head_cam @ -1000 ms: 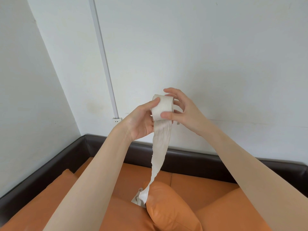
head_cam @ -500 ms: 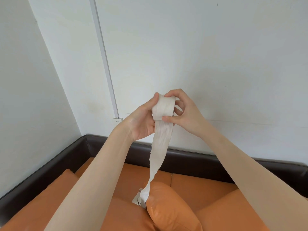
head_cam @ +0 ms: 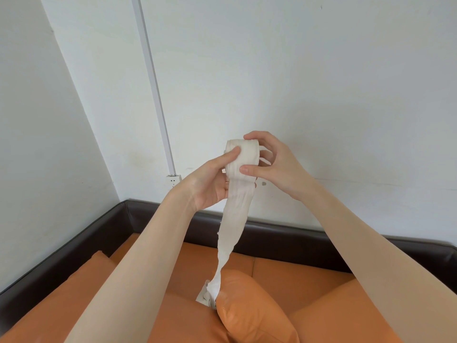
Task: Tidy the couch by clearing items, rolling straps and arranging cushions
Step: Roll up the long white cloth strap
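Observation:
Both hands hold a white cloth strap [head_cam: 243, 158] up in front of the wall, its upper end wound into a thick roll. My left hand [head_cam: 211, 179] grips the roll from the left, thumb lying on its face. My right hand [head_cam: 274, 164] pinches it from the right, thumb on the front and fingers curled over the top. The loose tail [head_cam: 231, 233] hangs down, twists, and ends in a crumpled heap [head_cam: 209, 294] beside an orange cushion [head_cam: 252, 310] on the orange couch [head_cam: 304, 276].
The couch has a dark brown frame [head_cam: 279, 237] running along two white walls that meet in a corner at the left. A white cable duct [head_cam: 154, 85] runs down the wall to a socket [head_cam: 173, 180]. Another orange cushion [head_cam: 81, 278] lies at the left.
The roll has turned a little between my hands; my left thumb slid down from its top onto its face, and my right fingers shifted over the top. The hanging tail is slightly shorter.

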